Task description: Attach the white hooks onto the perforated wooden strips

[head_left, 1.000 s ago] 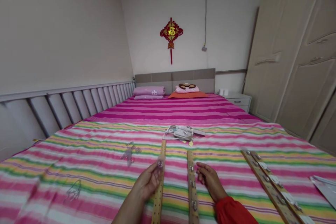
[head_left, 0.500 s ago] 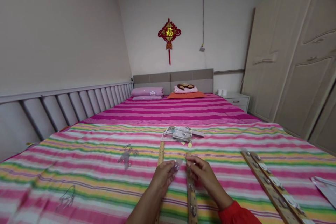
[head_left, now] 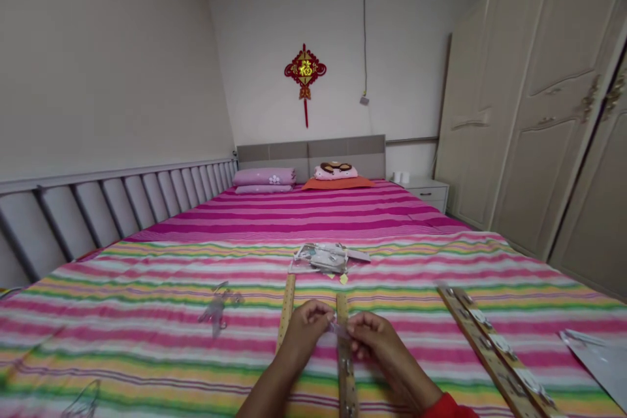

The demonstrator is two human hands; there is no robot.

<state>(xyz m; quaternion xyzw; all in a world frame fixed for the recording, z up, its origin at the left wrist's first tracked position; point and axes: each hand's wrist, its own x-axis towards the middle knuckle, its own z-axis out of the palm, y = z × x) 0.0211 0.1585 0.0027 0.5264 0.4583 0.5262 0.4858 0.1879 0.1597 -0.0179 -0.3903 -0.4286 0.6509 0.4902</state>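
Observation:
My left hand [head_left: 307, 332] pinches one side of a small clear plastic bag [head_left: 337, 329]. The fingers of my right hand [head_left: 376, 343] are closed at the bag's other side. The bag is over a narrow wooden strip [head_left: 345, 382] that carries small shiny metal pieces and lies lengthwise on the striped cloth. To the left lies a second wooden strip [head_left: 287, 305] with a row of small holes, partly hidden by my left hand. What the bag contains is too small to make out.
More small clear bags [head_left: 215, 311] lie at left, with thin looped cords [head_left: 83, 398] nearer me. A packet of parts [head_left: 323, 257] sits ahead. At right are two wooden strips with metal pieces [head_left: 490, 346] and a white sheet-like packet [head_left: 597, 362]. A railing [head_left: 122, 202] borders the bed.
My right hand has left the wooden strip's far end and come to the small bag. Both hands now meet at the bag over the strip. The view has shifted right and up slightly.

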